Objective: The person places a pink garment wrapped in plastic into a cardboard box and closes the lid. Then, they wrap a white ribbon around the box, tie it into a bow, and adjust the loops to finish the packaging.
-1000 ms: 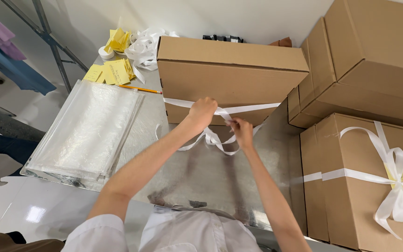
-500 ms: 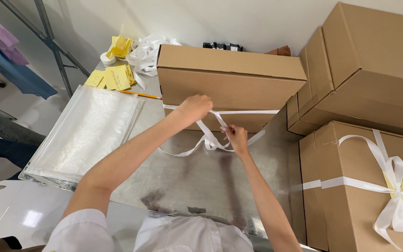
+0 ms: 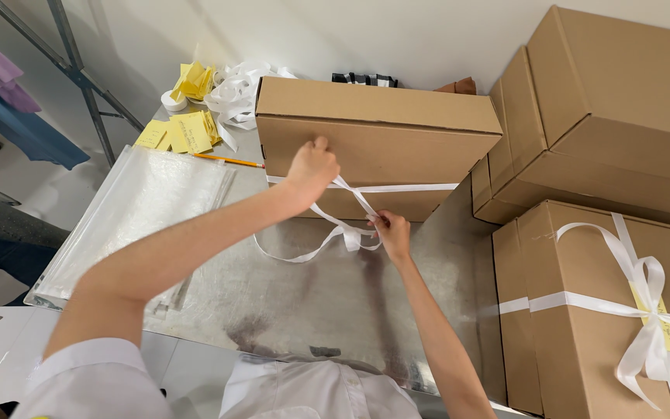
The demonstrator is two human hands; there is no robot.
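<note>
So on my bench (image 3: 312, 295), which is bare shiny metal in the middle, there's a flat clear plastic bag (image 3: 141, 209) lying off to my left. Past it sit some yellow paper slips (image 3: 180, 132) with an orange pencil (image 3: 226, 161) right beside them, and a loose heap of white ribbon (image 3: 238, 93) near the wall next to a small roll of tape (image 3: 172, 101). On my right, plain cardboard boxes (image 3: 606, 116) are stacked up, and nearer to me is another box already tied with a white bow (image 3: 645, 310) and a yellow tag. A metal rack (image 3: 79, 77) with blue and purple cloth stands far left.
</note>
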